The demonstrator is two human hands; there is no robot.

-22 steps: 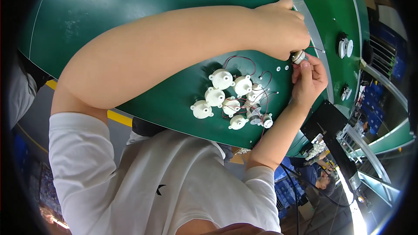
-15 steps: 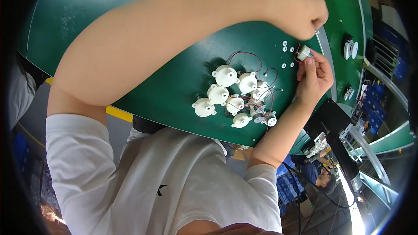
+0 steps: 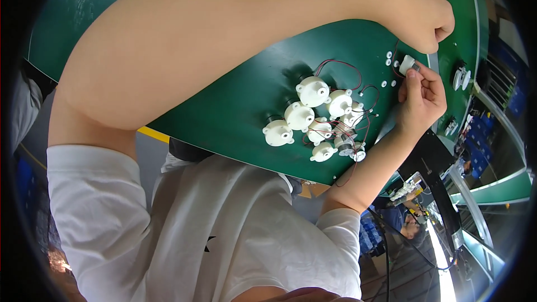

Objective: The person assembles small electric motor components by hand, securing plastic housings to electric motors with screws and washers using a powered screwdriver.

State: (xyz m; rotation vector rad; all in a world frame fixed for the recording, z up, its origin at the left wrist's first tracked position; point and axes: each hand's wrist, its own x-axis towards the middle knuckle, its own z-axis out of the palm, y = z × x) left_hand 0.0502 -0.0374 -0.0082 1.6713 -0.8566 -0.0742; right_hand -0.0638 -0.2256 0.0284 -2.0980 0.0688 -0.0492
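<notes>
My right hand (image 3: 423,98) pinches a small motor (image 3: 408,65) with a white cap and a grey body between thumb and fingers. A thin red wire runs up from beside this motor toward my left hand (image 3: 433,22). That hand is closed just beyond the motor, and its fingertips face away, so whatever is in them is hidden. My left forearm reaches across the upper part of the table. Several small white ring-shaped pieces (image 3: 388,62) lie left of the motor.
Several round white motor housings (image 3: 313,91) with red and black wires are piled mid-table on the green top (image 3: 235,117). A dark equipment arm (image 3: 425,156) stands right of my right forearm. White-and-black parts (image 3: 461,77) rest on the green surface farther right. Another person (image 3: 403,221) is in the background.
The whole view has shifted, so the table things appear farther right. My left hand has moved slightly right relative to the motor. My right hand keeps its pinch on the motor.
</notes>
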